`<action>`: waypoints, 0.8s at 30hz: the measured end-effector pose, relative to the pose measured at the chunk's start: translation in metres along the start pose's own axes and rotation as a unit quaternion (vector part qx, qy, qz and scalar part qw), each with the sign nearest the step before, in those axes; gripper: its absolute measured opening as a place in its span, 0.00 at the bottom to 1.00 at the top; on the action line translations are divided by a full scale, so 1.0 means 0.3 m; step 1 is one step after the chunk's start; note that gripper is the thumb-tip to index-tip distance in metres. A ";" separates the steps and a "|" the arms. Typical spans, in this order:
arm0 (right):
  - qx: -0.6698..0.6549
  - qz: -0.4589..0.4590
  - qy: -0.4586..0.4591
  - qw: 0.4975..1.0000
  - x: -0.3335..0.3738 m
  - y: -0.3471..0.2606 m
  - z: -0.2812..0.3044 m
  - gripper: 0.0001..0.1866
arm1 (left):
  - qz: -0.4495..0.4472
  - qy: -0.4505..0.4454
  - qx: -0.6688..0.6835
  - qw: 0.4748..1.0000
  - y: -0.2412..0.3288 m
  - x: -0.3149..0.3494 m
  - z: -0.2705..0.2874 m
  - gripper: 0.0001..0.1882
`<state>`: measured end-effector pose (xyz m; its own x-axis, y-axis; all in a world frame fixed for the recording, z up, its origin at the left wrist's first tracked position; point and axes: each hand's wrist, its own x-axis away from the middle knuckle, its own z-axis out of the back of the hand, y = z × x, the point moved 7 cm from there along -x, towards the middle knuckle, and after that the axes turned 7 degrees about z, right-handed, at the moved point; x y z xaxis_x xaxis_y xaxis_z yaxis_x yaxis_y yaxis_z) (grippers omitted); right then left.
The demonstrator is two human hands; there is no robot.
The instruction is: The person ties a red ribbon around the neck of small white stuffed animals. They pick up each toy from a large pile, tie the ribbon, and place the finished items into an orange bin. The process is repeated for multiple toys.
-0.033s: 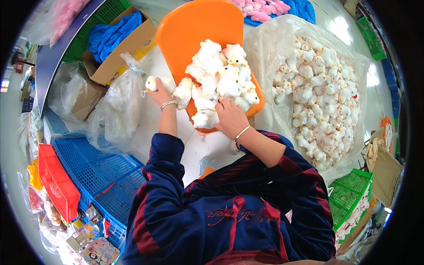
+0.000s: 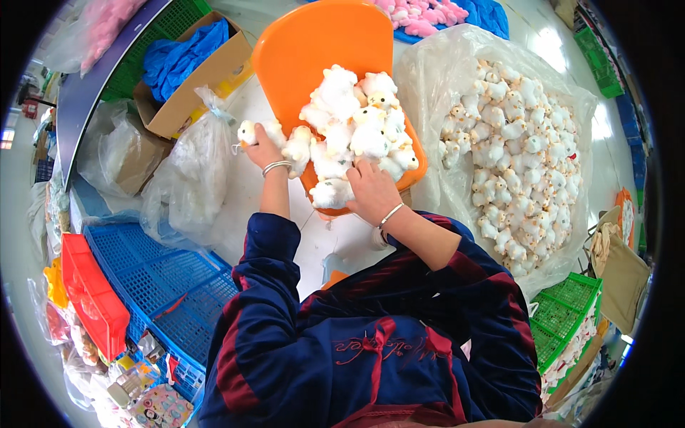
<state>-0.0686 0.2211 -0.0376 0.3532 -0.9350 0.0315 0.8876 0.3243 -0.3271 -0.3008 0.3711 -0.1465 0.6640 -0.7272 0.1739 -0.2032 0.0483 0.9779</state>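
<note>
Held plush toy (image 2: 274,130), left of orange chair (image 2: 300,46)

Lay just outside the chair's left edge, with long axis roughly crosswise and head away from the chair. Clamped around it with the left grip (image 2: 265,151), the nearer one. Rested the right grip (image 2: 374,192) against the white toy pile (image 2: 369,132) on the chair; could not tell whether closed on any.

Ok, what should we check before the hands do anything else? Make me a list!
1. Left hand grips a white plush animal: ok.
2. Right hand grips one too: cannot tell; its fingers are against the plush pile.
3. Every toy sits inside the orange chair's edge: not ok; one by the left wrist overlaps its left edge.
4. The clear plastic bag with more plush animals is right of the chair: ok.
</note>
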 end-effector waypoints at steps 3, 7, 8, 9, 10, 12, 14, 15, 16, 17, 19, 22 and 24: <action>-0.052 0.011 0.023 0.998 -0.010 -0.005 0.040 0.20 | 0.016 -0.015 0.041 0.999 0.019 0.001 -0.039 0.20; -0.159 0.011 0.150 0.976 -0.019 0.068 0.176 0.19 | 0.041 0.000 0.013 0.999 0.042 -0.037 0.024 0.22; -0.179 -0.001 0.186 0.966 -0.023 0.103 0.207 0.19 | 0.060 -0.001 0.009 0.998 0.039 -0.047 0.049 0.22; -0.170 -0.024 0.207 0.963 -0.028 0.141 0.233 0.17 | 0.096 -0.009 0.039 0.995 0.008 -0.061 0.081 0.24; -0.194 -0.041 0.216 0.956 -0.035 0.175 0.242 0.16 | 0.134 -0.015 0.067 0.989 -0.043 -0.073 0.124 0.26; -0.243 -0.076 0.232 0.939 -0.041 0.241 0.249 0.14 | 0.212 -0.043 0.128 0.968 -0.127 -0.073 0.154 0.29; -0.258 -0.092 0.232 0.933 -0.043 0.268 0.231 0.12 | 0.292 -0.084 0.192 0.933 -0.190 -0.041 0.143 0.31; -0.266 -0.097 0.226 0.932 -0.044 0.277 0.220 0.12 | 0.313 -0.079 0.193 0.926 -0.192 -0.016 0.128 0.30; -0.274 -0.101 0.219 0.931 -0.046 0.279 0.214 0.12 | 0.311 -0.071 0.213 0.923 -0.177 0.002 0.112 0.29; -0.277 -0.095 0.211 0.933 -0.048 0.270 0.206 0.12 | 0.309 -0.063 0.232 0.920 -0.160 0.018 0.096 0.29; -0.285 -0.083 0.197 0.934 -0.054 0.240 0.187 0.12 | 0.301 -0.080 0.262 0.913 -0.113 0.040 0.072 0.29; -0.306 -0.055 0.166 0.936 -0.062 0.190 0.163 0.11 | 0.290 -0.142 0.277 0.905 -0.049 0.060 0.037 0.28; -0.304 -0.057 0.165 0.937 -0.065 0.183 0.167 0.10 | 0.289 -0.173 0.259 0.905 -0.030 0.059 0.009 0.27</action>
<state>-0.0120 0.2644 -0.0089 0.0662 -0.9846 -0.1618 0.5466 0.1714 -0.8197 -0.2892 0.3558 -0.1524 0.0924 -0.8586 0.5043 -0.8143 0.2264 0.5345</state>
